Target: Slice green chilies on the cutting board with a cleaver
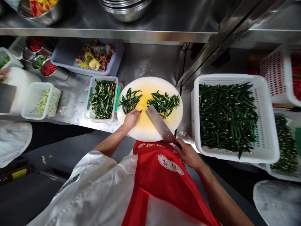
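Observation:
On a round white cutting board (150,133), stained yellow in the middle, lie two piles of green chili peppers. The left pile has whole peppers (130,100); the right one has cut peppers (166,103). My left hand (132,120) is closed at the near edge of the left pile, with a green chili pepper (140,111) poking out at its fingertips. Wrapped round the handle of a cleaver (162,125) is my right hand (188,153). The broad blade slants up and left over the board, its tip end beside the right pile.
Left of the board stands a clear tub (103,99) of cut peppers; right, a large white basket (235,157) of green peppers. A grey bin (70,67) with scraps sits behind. A steel shelf (117,35) overhangs the counter. A co-worker's hand (4,72) and cleaver (7,98) are far left.

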`<act>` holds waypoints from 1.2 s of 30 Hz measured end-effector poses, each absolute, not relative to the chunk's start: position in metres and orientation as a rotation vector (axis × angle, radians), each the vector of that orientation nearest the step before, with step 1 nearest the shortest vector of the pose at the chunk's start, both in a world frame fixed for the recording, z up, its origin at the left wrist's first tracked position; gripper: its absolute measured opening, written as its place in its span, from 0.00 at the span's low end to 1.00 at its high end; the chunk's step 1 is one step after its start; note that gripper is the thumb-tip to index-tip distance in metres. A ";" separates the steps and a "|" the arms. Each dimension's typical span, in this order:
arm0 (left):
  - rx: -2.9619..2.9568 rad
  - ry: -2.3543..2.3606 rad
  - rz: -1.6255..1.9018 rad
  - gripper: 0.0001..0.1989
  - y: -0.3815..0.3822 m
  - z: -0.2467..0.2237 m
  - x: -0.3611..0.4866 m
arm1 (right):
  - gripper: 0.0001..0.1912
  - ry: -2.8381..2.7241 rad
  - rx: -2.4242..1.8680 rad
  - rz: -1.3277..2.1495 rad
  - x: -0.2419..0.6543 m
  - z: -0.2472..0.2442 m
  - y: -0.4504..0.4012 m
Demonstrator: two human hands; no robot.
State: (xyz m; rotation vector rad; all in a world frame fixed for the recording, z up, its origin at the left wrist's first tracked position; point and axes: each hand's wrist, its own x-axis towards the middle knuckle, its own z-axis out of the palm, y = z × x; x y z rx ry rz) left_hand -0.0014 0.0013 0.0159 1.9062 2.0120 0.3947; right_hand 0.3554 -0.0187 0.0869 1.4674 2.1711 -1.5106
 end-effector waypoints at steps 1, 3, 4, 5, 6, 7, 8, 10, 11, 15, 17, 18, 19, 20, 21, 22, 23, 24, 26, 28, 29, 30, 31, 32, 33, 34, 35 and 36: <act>1.897 2.009 0.392 0.13 0.002 0.018 -0.002 | 0.19 2.167 1.469 -1.526 0.355 0.086 -0.020; 1.836 2.003 0.432 0.11 0.005 0.023 -0.004 | 0.19 2.169 1.472 -1.546 0.354 0.086 -0.022; 1.785 2.006 0.466 0.11 0.006 0.026 -0.005 | 0.18 2.173 1.474 -1.547 0.353 0.087 -0.023; 1.730 2.017 0.494 0.11 0.007 0.029 -0.006 | 0.18 2.175 1.474 -1.541 0.353 0.088 -0.023; 1.682 2.030 0.500 0.10 0.008 0.031 -0.007 | 0.18 2.175 1.478 -1.532 0.352 0.088 -0.024; 1.649 2.042 0.473 0.10 0.009 0.034 -0.008 | 0.18 2.172 1.482 -1.524 0.351 0.089 -0.024; 1.638 2.046 0.415 0.10 0.009 0.036 -0.008 | 0.18 2.166 1.484 -1.518 0.351 0.090 -0.024; 1.678 2.035 0.257 0.08 0.007 0.038 -0.007 | 0.18 2.155 1.484 -1.517 0.351 0.091 -0.023; 1.720 2.026 0.195 0.07 0.004 0.038 -0.007 | 0.18 2.154 1.486 -1.516 0.351 0.092 -0.023; 1.958 1.929 0.238 0.09 -0.013 0.032 -0.001 | 0.17 2.165 1.473 -1.482 0.352 0.095 -0.020; 2.097 1.756 0.349 0.11 -0.021 0.025 0.005 | 0.16 2.173 1.452 -1.429 0.351 0.098 -0.019; 2.153 1.665 0.407 0.12 -0.023 0.021 0.009 | 0.16 2.182 1.431 -1.395 0.350 0.101 -0.017; 2.193 1.590 0.463 0.12 -0.024 0.018 0.012 | 0.16 2.197 1.406 -1.356 0.349 0.104 -0.016; 2.216 1.537 0.516 0.12 -0.025 0.015 0.016 | 0.16 2.215 1.376 -1.319 0.348 0.108 -0.014; 2.227 1.502 0.562 0.13 -0.024 0.012 0.019 | 0.15 2.232 1.344 -1.288 0.347 0.112 -0.012; 2.235 1.480 0.600 0.13 -0.023 0.009 0.021 | 0.15 2.241 1.313 -1.265 0.345 0.117 -0.010; 2.241 1.466 0.627 0.12 -0.021 0.007 0.022 | 0.15 2.242 1.289 -1.253 0.344 0.122 -0.008; 2.251 1.453 0.642 0.12 -0.020 0.005 0.022 | 0.15 2.236 1.272 -1.250 0.343 0.126 -0.007; 2.280 1.436 0.659 0.11 -0.017 0.003 0.021 | 0.15 2.208 1.256 -1.261 0.340 0.133 -0.004; 2.300 1.424 0.670 0.10 -0.017 0.002 0.018 | 0.15 2.187 1.248 -1.274 0.339 0.138 -0.003; 2.301 1.418 0.676 0.10 -0.017 0.002 0.017 | 0.14 2.183 1.243 -1.274 0.338 0.139 -0.002; 2.298 1.413 0.680 0.10 -0.017 0.002 0.016 | 0.14 2.185 1.235 -1.271 0.338 0.140 -0.003; 2.291 1.408 0.682 0.10 -0.017 0.003 0.016 | 0.14 2.189 1.228 -1.264 0.339 0.142 -0.003; 2.282 1.404 0.682 0.10 -0.017 0.003 0.016 | 0.13 2.192 1.222 -1.257 0.340 0.143 -0.003; 2.273 1.399 0.684 0.10 -0.017 0.004 0.016 | 0.13 2.191 1.217 -1.251 0.341 0.145 -0.004; 2.264 1.395 0.689 0.10 -0.016 0.004 0.015 | 0.13 2.184 1.211 -1.247 0.342 0.147 -0.004; 2.259 1.390 0.694 0.10 -0.016 0.005 0.015 | 0.13 2.174 1.206 -1.241 0.342 0.149 -0.005; 2.256 1.385 0.701 0.10 -0.016 0.005 0.015 | 0.14 2.161 1.204 -1.229 0.340 0.150 -0.006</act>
